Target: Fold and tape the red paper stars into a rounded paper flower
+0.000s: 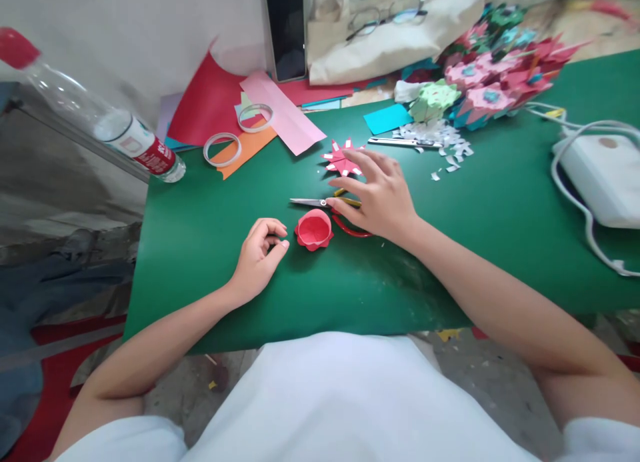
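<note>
My left hand rests on the table with its fingers loosely curled and a small gap to the thumb; nothing shows in it. Just right of it stands a small red paper cup with a petalled base. My right hand is open, fingers apart, over the handles of a pair of scissors, partly covering them. Its fingertips reach the edge of a red star-shaped paper flower with white tips; whether they touch it I cannot tell.
Coloured paper sheets, two tape rolls and a bottle are at the left. Behind are a phone and a cloth bag with glasses. A utility knife, paper scraps, paper flowers and a corded white box lie right.
</note>
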Demonstrator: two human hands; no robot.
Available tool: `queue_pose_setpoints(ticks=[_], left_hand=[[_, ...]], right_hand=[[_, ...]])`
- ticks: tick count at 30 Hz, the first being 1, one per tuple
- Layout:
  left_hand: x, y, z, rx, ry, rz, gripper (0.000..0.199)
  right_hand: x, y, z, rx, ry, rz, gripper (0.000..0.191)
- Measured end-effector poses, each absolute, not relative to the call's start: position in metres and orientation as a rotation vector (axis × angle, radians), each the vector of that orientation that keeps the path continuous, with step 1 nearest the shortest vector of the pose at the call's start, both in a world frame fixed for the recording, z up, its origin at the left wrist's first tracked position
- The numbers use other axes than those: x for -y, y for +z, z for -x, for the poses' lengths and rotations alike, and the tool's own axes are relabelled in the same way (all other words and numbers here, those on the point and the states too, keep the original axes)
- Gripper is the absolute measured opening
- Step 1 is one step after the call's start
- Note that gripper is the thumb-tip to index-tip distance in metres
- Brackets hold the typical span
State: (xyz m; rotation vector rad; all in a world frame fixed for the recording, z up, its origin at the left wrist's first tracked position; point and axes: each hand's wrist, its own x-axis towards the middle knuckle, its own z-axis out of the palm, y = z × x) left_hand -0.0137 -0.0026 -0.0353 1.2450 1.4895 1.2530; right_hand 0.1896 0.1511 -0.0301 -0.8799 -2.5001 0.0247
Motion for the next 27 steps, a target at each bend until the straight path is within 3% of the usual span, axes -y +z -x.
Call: queue_pose_setpoints(ticks=[6, 14, 16, 20, 22, 27], left_hand=[[0.002, -0.035, 0.014, -1.493, 1.233, -1.262, 0.007], [0.004, -0.037, 0.016, -1.512, 1.219, -1.346, 0.007], [0.003, -0.036, 0.017, -1.538, 1.208, -1.46, 0.018], [-0.014, -0.033, 0.018, -1.568, 1.051, -1.921, 0.069], [-0.025, -0.032, 0.016, -1.489, 0.982, -2.116, 0.085], [-0.041, -0.034, 0.013, -1.315, 0.953, -2.226, 0.082]], right_hand=[[-0.161, -0.04, -0.188, 2.625, 0.073, 1.084, 0.048], [-0.158, -0.037, -0.187, 2.556, 0.122, 1.089, 0.047], [-0.158, -0.036, -0.188, 2.512, 0.14, 1.077, 0.045], [-0.158, -0.037, -0.186, 2.503, 0.164, 1.049, 0.041], [-0.157, -0.038, -0.185, 2.517, 0.152, 1.024, 0.039], [-0.158, -0.042, -0.183, 2.53, 0.09, 0.991, 0.034]])
